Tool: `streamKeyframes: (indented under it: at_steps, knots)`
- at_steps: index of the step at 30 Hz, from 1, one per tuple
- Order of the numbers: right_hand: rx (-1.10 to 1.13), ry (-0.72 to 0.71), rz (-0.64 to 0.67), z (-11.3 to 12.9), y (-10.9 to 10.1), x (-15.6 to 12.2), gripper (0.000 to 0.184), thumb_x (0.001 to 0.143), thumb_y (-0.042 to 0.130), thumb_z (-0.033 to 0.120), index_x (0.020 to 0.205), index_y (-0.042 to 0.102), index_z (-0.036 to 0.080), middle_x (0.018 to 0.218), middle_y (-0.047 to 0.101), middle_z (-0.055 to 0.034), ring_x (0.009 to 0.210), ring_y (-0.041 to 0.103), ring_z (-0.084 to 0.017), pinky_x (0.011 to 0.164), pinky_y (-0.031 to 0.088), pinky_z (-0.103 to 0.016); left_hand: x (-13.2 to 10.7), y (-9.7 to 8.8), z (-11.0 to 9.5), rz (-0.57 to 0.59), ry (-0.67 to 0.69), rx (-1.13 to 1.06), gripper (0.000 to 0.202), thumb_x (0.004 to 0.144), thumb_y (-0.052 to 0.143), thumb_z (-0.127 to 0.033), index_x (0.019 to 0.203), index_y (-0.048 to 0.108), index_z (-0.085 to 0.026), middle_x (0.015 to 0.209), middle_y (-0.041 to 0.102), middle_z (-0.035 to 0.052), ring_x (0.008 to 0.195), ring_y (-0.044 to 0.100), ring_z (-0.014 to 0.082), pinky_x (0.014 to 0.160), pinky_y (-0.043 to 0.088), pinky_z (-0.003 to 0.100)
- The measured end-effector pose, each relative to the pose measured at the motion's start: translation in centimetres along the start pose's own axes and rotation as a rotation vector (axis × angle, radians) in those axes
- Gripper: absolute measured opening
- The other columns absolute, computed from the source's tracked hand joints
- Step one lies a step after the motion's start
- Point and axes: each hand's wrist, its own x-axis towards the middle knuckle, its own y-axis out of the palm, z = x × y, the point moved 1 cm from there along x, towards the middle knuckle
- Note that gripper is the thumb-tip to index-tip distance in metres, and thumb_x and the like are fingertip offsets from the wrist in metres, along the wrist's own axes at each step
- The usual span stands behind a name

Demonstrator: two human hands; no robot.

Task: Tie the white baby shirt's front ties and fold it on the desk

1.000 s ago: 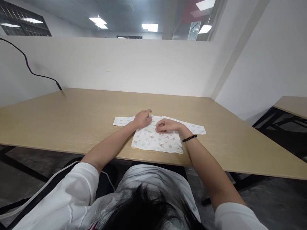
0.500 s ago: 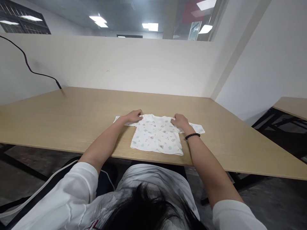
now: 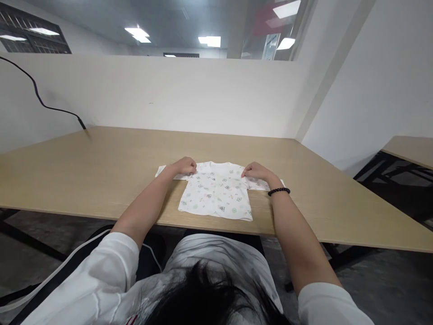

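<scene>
At both shoulders of the printed shirt (image 3: 216, 192), lying flat on the surface (image 3: 118, 153), with left hand (image 3: 186, 165) and right hand (image 3: 256, 170) curled nearly closed against it, any pinch unclear, probably best to ease outward evenly.

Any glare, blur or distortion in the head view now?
Head view: ceiling lights burn out white; the table looks stretched toward the sides; the shirt shows small prints, fine detail lost; left hand and right hand show no obvious motion blur.
</scene>
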Motion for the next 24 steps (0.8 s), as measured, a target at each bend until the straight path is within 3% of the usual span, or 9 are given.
streamKeyframes:
  at_steps: [3,5,9,11,13,16,19,22,24]
  knots:
    - [-0.068,-0.013,-0.17,0.1,0.5,0.4,0.028,0.063,0.058,0.017,0.085,0.075,0.015,0.09,0.07,-0.0085,0.089,0.062,-0.026,0.079,0.046,-0.031,0.1,-0.1,-0.6,-0.185,-0.035,0.314,0.013,0.069,0.057,-0.02,0.061,0.066,-0.018,0.066,0.064,0.0083,0.073,0.06,0.0246,0.073,0.044,0.034]
    - [-0.149,-0.075,-0.376,0.5,0.7,0.6,0.041,0.062,0.056,0.013,0.099,0.073,0.013,0.112,0.066,-0.0137,0.109,0.057,-0.03,0.093,0.044,-0.036,0.1,-0.1,-1.1,-0.347,0.01,0.44,0.02,0.074,0.056,-0.018,0.082,0.072,-0.013,0.086,0.068,0.0157,0.09,0.061,0.0303,0.086,0.044,0.039]
    - [-0.163,-0.205,-0.818,1.6,0.1,0.6,0.063,0.065,0.047,0.006,0.126,0.061,0.014,0.137,0.052,-0.0158,0.13,0.044,-0.028,0.107,0.036,-0.042,0.1,-0.5,-1.6,-0.682,0.113,0.449,0.04,0.089,0.047,-0.02,0.124,0.061,-0.007,0.123,0.059,0.0233,0.113,0.054,0.033,0.098,0.04,0.042]
    - [-0.105,-0.243,-0.965,2.1,-0.4,0.4,0.068,0.064,0.044,0.003,0.129,0.06,0.017,0.138,0.052,-0.0141,0.131,0.045,-0.027,0.106,0.037,-0.042,0.0,-0.8,-1.5,-0.805,0.107,0.412,0.043,0.095,0.034,-0.016,0.13,0.057,-0.01,0.13,0.055,0.0224,0.117,0.052,0.0313,0.098,0.04,0.042]
    - [-0.036,-0.29,-1.024,2.5,-0.9,0.1,0.064,0.063,0.042,0.003,0.121,0.064,0.017,0.133,0.057,-0.0126,0.126,0.05,-0.026,0.104,0.04,-0.041,-0.2,-1.1,-1.3,-0.846,0.098,0.39,0.045,0.097,0.028,-0.014,0.128,0.06,-0.014,0.129,0.057,0.0209,0.116,0.052,0.0305,0.096,0.04,0.043]
    - [0.074,-0.314,-0.926,2.7,-1.1,-0.3,0.045,0.06,0.04,0.006,0.087,0.073,0.018,0.105,0.07,-0.0099,0.108,0.06,-0.025,0.095,0.045,-0.037,-0.4,-1.4,-1.0,-0.709,0.16,0.336,0.033,0.092,0.041,-0.016,0.104,0.072,-0.019,0.113,0.065,0.0173,0.109,0.054,0.0306,0.094,0.04,0.046]
    - [0.165,-0.229,-0.674,2.5,-1.0,-0.6,0.025,0.055,0.041,0.012,0.056,0.065,0.019,0.067,0.068,-0.006,0.08,0.063,-0.023,0.077,0.047,-0.033,-0.6,-1.2,-0.7,-0.36,0.217,0.124,0.021,0.079,0.053,-0.019,0.067,0.07,-0.017,0.083,0.066,0.0119,0.092,0.057,0.0273,0.088,0.043,0.043]
    - [0.208,-0.198,-0.342,2.5,-0.9,-1.0,0.016,0.053,0.045,0.015,0.047,0.059,0.018,0.051,0.06,-0.0036,0.065,0.059,-0.02,0.066,0.044,-0.029,-0.8,-1.0,-0.7,0.021,0.228,-0.104,0.026,0.074,0.056,-0.029,0.052,0.063,-0.017,0.064,0.062,0.0075,0.071,0.058,0.0214,0.077,0.046,0.036]
    - [0.253,-0.198,-0.113,2.6,-0.8,-1.3,0.013,0.056,0.049,0.019,0.05,0.06,0.018,0.053,0.062,-0.005,0.062,0.058,-0.019,0.062,0.043,-0.028,-0.9,-1.0,-0.8,0.178,0.208,-0.198,0.034,0.075,0.055,-0.038,0.048,0.061,-0.018,0.058,0.061,0.007,0.065,0.057,0.0197,0.074,0.047,0.033]
